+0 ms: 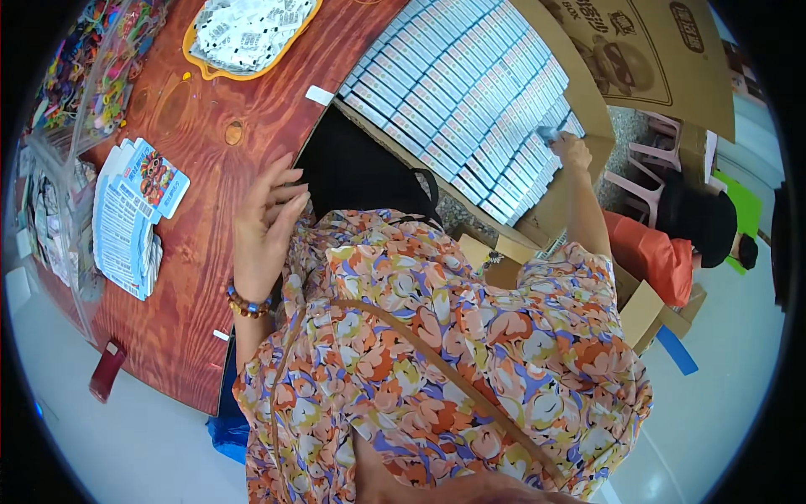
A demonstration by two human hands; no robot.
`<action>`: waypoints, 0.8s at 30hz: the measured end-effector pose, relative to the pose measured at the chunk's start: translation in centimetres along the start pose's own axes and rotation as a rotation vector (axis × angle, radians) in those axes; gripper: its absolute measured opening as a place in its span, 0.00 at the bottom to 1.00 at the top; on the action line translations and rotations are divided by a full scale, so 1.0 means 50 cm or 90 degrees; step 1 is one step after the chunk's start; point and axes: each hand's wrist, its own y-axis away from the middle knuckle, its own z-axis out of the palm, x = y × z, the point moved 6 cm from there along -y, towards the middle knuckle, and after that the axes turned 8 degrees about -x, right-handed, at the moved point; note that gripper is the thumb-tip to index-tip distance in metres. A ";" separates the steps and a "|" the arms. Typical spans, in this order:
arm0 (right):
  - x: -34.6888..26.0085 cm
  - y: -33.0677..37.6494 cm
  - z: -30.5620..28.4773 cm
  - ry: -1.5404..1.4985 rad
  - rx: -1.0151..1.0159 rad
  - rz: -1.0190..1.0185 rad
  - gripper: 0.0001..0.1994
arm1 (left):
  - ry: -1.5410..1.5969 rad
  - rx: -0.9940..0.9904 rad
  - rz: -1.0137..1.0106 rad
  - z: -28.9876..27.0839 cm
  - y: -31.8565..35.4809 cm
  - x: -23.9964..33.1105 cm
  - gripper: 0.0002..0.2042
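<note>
My left hand (pixel 273 210) hovers by the edge of a reddish wood-grain table (pixel 197 277), its fingers stretched and apart, with nothing in it. A beaded bracelet (pixel 249 304) circles that wrist. On my right stands a large open cardboard carton (pixel 598 144), packed with tight rows of small white-and-blue boxes (pixel 457 92). My right hand (pixel 573 151) reaches in at the far right end of the rows. Its fingers are closed on a small box (pixel 548 133), mostly hidden and slightly blurred.
A fanned stack of blue-and-white cards (pixel 126 227) lies on the table, beside clear bags of colourful small items (pixel 96 76). An orange-rimmed tray (pixel 315 10) holds white packets. Rightward are the carton's raised flap (pixel 655 59), pink stools (pixel 642 189) and a person in black (pixel 697 218).
</note>
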 end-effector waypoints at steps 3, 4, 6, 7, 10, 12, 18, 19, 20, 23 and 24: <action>-0.022 -0.063 0.076 0.009 0.007 -0.075 0.14 | -0.030 0.027 0.004 -0.013 0.009 0.027 0.24; -0.030 -0.090 0.100 0.010 -0.005 -0.084 0.15 | -0.058 0.048 0.015 -0.024 0.013 0.035 0.23; -0.053 -0.133 0.138 0.200 -0.088 -0.218 0.18 | -0.099 0.131 0.027 -0.060 0.032 0.040 0.20; -0.062 -0.140 0.155 0.231 -0.123 -0.264 0.19 | -0.120 0.170 0.019 -0.085 0.042 0.035 0.20; -0.066 -0.172 0.112 0.198 -0.022 -0.226 0.20 | -0.289 0.524 0.138 -0.206 0.115 0.056 0.18; -0.050 -0.177 0.042 0.142 0.096 -0.162 0.20 | -0.539 0.678 0.102 -0.283 0.145 0.073 0.24; -0.077 -0.021 -0.256 -0.312 0.463 -0.220 0.23 | -0.757 0.734 -0.120 -0.304 0.102 0.029 0.47; -0.126 0.031 -0.308 -0.463 0.494 -0.339 0.22 | -0.792 0.726 -0.100 -0.295 0.092 0.024 0.50; -0.177 0.086 -0.360 -0.615 0.497 -0.433 0.21 | -0.774 0.689 -0.130 -0.298 0.085 0.008 0.49; -0.389 0.295 -0.472 -0.706 0.512 -0.725 0.17 | -0.742 0.668 -0.086 -0.309 0.096 -0.014 0.47; -0.458 0.375 -0.491 -0.671 0.525 -0.816 0.17 | -0.677 0.643 -0.057 -0.314 0.105 -0.025 0.45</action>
